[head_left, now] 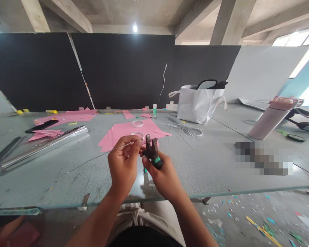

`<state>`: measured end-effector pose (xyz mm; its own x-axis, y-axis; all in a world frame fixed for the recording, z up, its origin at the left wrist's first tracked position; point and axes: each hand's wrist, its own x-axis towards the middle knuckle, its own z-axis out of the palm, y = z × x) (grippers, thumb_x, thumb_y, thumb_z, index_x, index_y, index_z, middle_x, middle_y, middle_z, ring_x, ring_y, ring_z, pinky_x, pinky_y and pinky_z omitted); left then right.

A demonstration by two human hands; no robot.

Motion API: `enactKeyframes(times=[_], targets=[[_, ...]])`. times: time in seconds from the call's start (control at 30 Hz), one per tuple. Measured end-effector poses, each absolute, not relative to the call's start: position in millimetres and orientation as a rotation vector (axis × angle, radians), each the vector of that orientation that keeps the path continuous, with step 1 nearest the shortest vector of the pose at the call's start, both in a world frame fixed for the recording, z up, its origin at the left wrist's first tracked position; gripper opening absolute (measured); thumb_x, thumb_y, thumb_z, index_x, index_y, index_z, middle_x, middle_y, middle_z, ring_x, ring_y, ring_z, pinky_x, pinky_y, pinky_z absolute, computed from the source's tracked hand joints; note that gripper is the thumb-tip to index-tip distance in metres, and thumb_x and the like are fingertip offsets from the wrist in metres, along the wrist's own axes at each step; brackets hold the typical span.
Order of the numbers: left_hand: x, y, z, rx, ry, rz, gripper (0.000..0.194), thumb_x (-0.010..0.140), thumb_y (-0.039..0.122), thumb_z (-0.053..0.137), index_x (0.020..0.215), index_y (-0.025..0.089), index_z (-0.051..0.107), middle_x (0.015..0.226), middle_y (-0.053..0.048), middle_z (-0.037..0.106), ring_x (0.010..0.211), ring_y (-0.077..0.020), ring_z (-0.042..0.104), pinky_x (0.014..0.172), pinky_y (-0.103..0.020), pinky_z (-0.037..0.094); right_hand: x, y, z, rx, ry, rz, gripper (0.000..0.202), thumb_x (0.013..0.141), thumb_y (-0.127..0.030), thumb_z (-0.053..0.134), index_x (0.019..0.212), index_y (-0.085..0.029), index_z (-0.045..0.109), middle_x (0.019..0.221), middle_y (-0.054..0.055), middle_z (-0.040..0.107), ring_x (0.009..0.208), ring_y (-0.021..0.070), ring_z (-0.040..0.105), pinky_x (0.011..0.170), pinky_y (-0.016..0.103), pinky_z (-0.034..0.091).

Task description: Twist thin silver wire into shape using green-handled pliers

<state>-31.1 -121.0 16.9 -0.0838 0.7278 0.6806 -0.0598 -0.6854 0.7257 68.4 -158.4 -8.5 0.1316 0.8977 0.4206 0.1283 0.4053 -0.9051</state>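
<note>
My left hand (125,159) is closed in a pinch on a thin metal wire (121,146), which trails out leftward over the table. Beside it, my right hand (162,171) grips a pair of pliers (151,147) with green and black handles; the dark jaws point up and stand apart. Whether the wire's end touches the pliers cannot be seen behind my fingers. Just beyond both hands lie stacked pink paper sheets (115,132), with two white tape rings (137,123) on them.
A bundle of loose wires (181,127) lies right of the paper, before a white bag (193,106). A pink-lidded bottle (266,120) and black tape roll (296,138) are at right. A foil roll (45,147) and black phone (42,126) lie left. A glue stick (155,110) stands behind.
</note>
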Motion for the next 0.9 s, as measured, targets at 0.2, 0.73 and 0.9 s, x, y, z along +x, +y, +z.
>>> enactKeyframes(times=[0.2,0.73,0.9], targets=[[-31,-131,21,1.656,0.689,1.899,0.017,0.083,0.034,0.067,0.082,0.017,0.063,0.082,-0.001,0.07,0.065,-0.0116,0.069,0.062,-0.023,0.059,64,-170,-10,-1.176,-1.317,0.653,0.021,0.086,-0.034,0.055,0.098,-0.02,0.065,0.072,0.001,0.065,0.065,0.015,0.056,0.065,0.027,0.043],[-39,-131,31,1.355,0.615,1.431,0.027,0.076,0.043,0.071,0.083,0.018,0.067,0.079,-0.003,0.064,0.064,-0.0115,0.058,0.057,-0.023,0.052,66,-177,-7,-0.953,-1.33,1.018,0.031,0.081,-0.048,0.058,0.076,-0.018,0.056,0.061,-0.001,0.052,0.057,0.0123,0.047,0.055,0.025,0.038],[-43,-125,26,1.987,0.852,2.0,0.014,0.083,0.035,0.065,0.08,0.022,0.067,0.088,-0.004,0.067,0.088,-0.0179,0.063,0.083,-0.032,0.054,66,-172,-5,-1.442,-1.307,0.515,0.017,0.083,-0.038,0.055,0.08,-0.021,0.057,0.061,0.001,0.055,0.054,0.015,0.046,0.053,0.026,0.029]])
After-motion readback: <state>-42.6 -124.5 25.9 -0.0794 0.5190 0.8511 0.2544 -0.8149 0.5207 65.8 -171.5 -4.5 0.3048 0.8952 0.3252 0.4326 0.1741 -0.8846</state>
